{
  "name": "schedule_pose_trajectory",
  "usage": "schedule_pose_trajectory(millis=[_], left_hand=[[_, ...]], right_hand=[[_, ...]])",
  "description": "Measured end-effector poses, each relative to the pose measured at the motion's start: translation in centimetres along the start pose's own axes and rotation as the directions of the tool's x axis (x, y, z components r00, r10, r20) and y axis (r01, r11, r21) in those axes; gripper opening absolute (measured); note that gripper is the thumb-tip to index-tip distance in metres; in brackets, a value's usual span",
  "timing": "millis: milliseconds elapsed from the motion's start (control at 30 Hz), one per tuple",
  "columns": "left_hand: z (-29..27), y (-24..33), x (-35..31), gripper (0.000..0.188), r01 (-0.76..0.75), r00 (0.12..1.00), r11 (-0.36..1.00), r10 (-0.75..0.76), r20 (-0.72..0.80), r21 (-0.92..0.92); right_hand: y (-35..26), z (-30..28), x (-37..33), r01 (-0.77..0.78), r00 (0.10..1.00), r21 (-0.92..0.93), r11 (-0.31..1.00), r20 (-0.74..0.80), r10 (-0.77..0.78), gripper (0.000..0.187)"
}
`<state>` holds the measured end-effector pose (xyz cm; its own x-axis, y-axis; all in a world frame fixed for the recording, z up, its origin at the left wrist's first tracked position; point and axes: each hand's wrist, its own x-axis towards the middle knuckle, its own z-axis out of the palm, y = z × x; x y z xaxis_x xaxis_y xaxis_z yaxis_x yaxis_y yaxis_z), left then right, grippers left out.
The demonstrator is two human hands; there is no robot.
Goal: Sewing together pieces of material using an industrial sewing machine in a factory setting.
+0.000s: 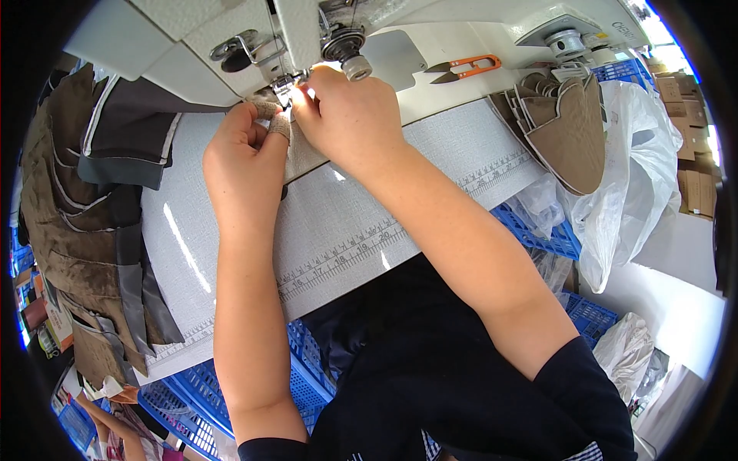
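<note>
Presser foot between both hands

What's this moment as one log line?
left hand: near presser foot, hold unclear | right hand: at presser foot, hold unclear | orange-handled snips: right of both hands | brown fabric stack: far right

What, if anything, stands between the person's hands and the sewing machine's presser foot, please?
Nothing visible does: the left hand and right hand both reach right up beside the presser foot. The orange-handled snips lie off to the right, out of the way.
</note>
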<state>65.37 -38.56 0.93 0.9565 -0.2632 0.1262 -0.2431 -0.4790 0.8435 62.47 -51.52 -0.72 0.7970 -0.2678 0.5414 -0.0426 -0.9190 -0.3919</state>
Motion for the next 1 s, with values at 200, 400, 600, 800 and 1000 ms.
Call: schedule_pose_trajectory(millis=[200,400,600,800,1000], left_hand=[[0.03,0.22,-0.08,0.016,0.004,1.0,1.0,-0.004,0.001,0.002],[-0.05,0.49,-0.03,0.016,0.012,1.0,1.0,-0.012,0.004,0.012],[0.13,-0.05,0.03,0.016,-0.008,1.0,1.0,0.008,-0.008,-0.026],[-0.02,0.13,0.01,0.017,0.004,1.0,1.0,-0.004,0.014,-0.017],[-0.13,0.5,-0.05,0.018,-0.012,1.0,1.0,0.012,0.012,-0.01]], right_hand=[[-0.08,0.01,-0.06,-0.007,1.0,-0.012,1.0,0.001,0.007,0.021],[-0.09,0.07,-0.02,0.01,1.0,-0.019,1.0,0.01,-0.01,0.02],[-0.14,0.05,-0.02,0.005,1.0,-0.018,1.0,0.022,-0.005,0.02],[-0.31,-0.01,-0.02,-0.026,0.999,-0.04,0.999,0.042,0.027,0.023],[-0.36,0.1,-0.02,-0.047,0.998,-0.056,0.997,0.029,0.049,0.027]])
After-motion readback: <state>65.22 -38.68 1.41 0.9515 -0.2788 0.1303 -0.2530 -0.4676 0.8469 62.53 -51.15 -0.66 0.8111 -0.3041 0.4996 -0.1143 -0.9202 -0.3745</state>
